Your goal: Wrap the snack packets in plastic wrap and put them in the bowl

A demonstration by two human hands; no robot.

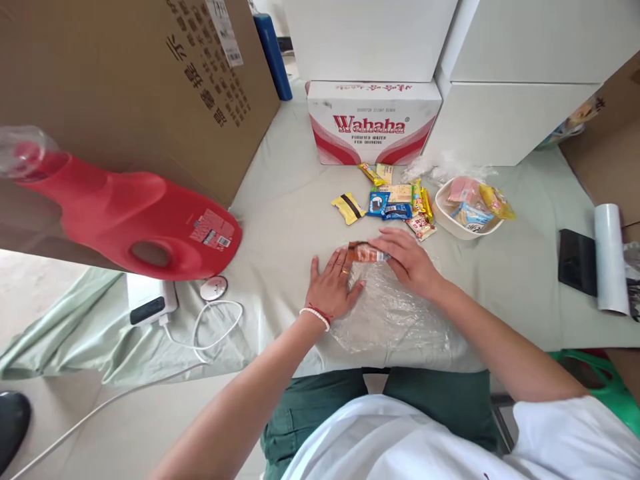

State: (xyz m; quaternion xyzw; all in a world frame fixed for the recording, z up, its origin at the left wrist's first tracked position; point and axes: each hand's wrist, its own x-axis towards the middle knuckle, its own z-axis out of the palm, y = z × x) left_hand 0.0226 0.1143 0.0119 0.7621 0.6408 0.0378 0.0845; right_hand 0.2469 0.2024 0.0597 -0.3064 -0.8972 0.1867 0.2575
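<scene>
While the clear plastic sheet (400, 317) is spread over the green cloth (280, 267), a small brown packet (367, 253) is seen at the sheet's far edge, between the hands. The left hand (330, 290) is laid flat, fingers spread, fingertips at the packet's left end. The right hand (411, 263) is bent over the right end; whether the packet is pinched or only touched cannot be told. The hands are set apart, with the packet bridging the gap. The step in hand is judged to be placing or straightening the packet. For the next move, light fingertip pressure at both ends seems called for, with the thin film kept from being dragged. Loose snacks (397, 211) and a filled white bowl (450, 227) are seen beyond.
</scene>
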